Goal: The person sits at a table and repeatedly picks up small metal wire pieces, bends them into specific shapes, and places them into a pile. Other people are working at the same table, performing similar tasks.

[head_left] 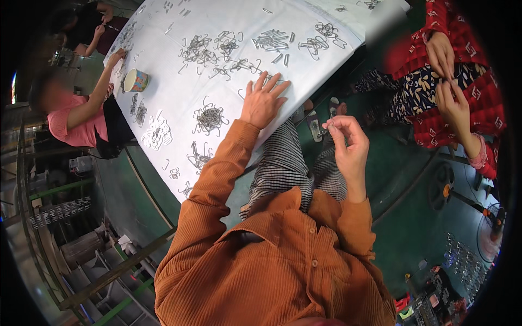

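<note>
My left hand (263, 102) lies with its fingers spread on the near edge of the white-covered table (173, 76). Its fingertips reach a few metal wire hooks (274, 80), partly hidden under them. Off the table's edge, my right hand (352, 145) is raised over my lap, thumb and fingers pinched together. Something tiny may sit between those fingertips, too small to make out. Loose bent wire hooks (200, 50) are heaped beyond my left hand, and a round pile of hooks (209, 117) lies left of it. Straight metal pieces (272, 39) form a separate group farther off.
A paper cup (136, 81) stands at the table's left, near a pile of pale metal pieces (156, 130). A person in pink (79, 117) reaches onto the table there. Close on my right sits a person in a red patterned top (435, 103). A fan (489, 231) stands lower right.
</note>
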A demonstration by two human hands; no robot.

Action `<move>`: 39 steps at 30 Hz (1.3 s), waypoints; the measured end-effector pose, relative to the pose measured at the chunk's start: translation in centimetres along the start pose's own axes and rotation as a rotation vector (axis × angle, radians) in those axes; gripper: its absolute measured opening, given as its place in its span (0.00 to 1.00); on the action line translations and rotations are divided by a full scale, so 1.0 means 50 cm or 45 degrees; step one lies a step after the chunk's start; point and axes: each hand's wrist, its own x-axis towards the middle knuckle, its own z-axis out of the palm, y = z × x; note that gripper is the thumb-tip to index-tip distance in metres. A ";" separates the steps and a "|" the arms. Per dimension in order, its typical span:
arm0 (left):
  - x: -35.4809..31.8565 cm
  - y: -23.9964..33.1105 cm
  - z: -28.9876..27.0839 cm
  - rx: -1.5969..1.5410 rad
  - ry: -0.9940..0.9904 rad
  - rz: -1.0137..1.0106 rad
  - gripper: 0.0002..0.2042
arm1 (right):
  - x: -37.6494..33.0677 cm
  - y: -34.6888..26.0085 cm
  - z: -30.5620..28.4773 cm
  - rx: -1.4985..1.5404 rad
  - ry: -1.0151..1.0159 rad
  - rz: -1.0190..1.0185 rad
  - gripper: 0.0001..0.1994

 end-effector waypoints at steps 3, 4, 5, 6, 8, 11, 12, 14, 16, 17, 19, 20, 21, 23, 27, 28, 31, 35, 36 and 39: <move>-0.008 -0.049 -0.021 0.157 -0.120 -0.024 0.20 | -0.005 0.008 -0.013 -0.071 -0.002 -0.084 0.02; -0.017 -0.079 -0.030 0.287 -0.162 -0.066 0.19 | -0.010 0.004 -0.014 -0.045 0.006 -0.072 0.02; -0.021 -0.100 -0.048 0.372 -0.144 -0.149 0.18 | -0.014 -0.001 -0.016 -0.024 0.016 -0.060 0.02; -0.026 -0.120 -0.066 0.457 -0.126 -0.234 0.17 | -0.017 -0.005 -0.018 -0.011 0.024 -0.047 0.02; -0.039 -0.162 -0.101 0.394 0.078 -0.396 0.13 | -0.023 -0.015 -0.021 0.029 0.025 -0.025 0.02; -0.051 -0.157 -0.129 0.159 0.312 -0.421 0.09 | -0.034 -0.019 -0.031 0.035 0.012 -0.031 0.02; -0.051 -0.145 -0.133 0.076 0.315 -0.457 0.08 | -0.038 -0.022 -0.033 0.042 0.007 -0.030 0.02; -0.042 -0.148 -0.115 0.089 0.344 -0.482 0.06 | -0.029 -0.024 -0.025 0.042 -0.007 -0.027 0.02; -0.037 -0.164 -0.106 0.082 0.276 -0.592 0.07 | -0.020 -0.021 -0.017 0.002 -0.030 -0.021 0.02; -0.039 -0.182 -0.098 0.039 0.304 -0.634 0.08 | -0.017 -0.018 -0.012 -0.018 -0.038 -0.017 0.02; -0.046 -0.211 -0.095 -0.060 0.208 -0.715 0.09 | -0.013 -0.018 -0.007 -0.008 -0.036 -0.004 0.02; -0.047 -0.220 -0.093 -0.109 0.159 -0.752 0.10 | -0.013 -0.016 -0.006 -0.002 -0.032 0.003 0.02; -0.045 -0.227 -0.091 -0.133 0.113 -0.705 0.11 | -0.013 -0.013 -0.005 -0.004 -0.030 0.014 0.02; -0.043 -0.237 -0.092 -0.178 0.024 -0.613 0.14 | -0.015 -0.006 -0.005 -0.002 -0.029 0.033 0.02; -0.033 -0.265 -0.071 0.025 0.464 -0.647 0.19 | -0.014 -0.004 -0.003 -0.015 -0.067 0.006 0.02; -0.032 -0.267 -0.075 -0.022 0.420 -0.656 0.18 | -0.014 -0.006 -0.003 -0.032 -0.072 -0.001 0.02; -0.030 -0.262 -0.087 -0.131 0.248 -0.675 0.13 | -0.014 -0.009 -0.001 -0.035 -0.058 0.001 0.02; -0.029 -0.242 -0.068 -0.119 0.077 -0.716 0.07 | -0.016 -0.011 -0.002 -0.025 -0.057 0.008 0.02; -0.030 -0.242 -0.062 -0.098 0.074 -0.737 0.05 | -0.016 -0.009 -0.002 -0.028 -0.062 0.001 0.02; -0.022 -0.245 -0.061 -0.033 0.022 -0.664 0.04 | -0.016 -0.004 -0.006 -0.035 -0.058 -0.001 0.02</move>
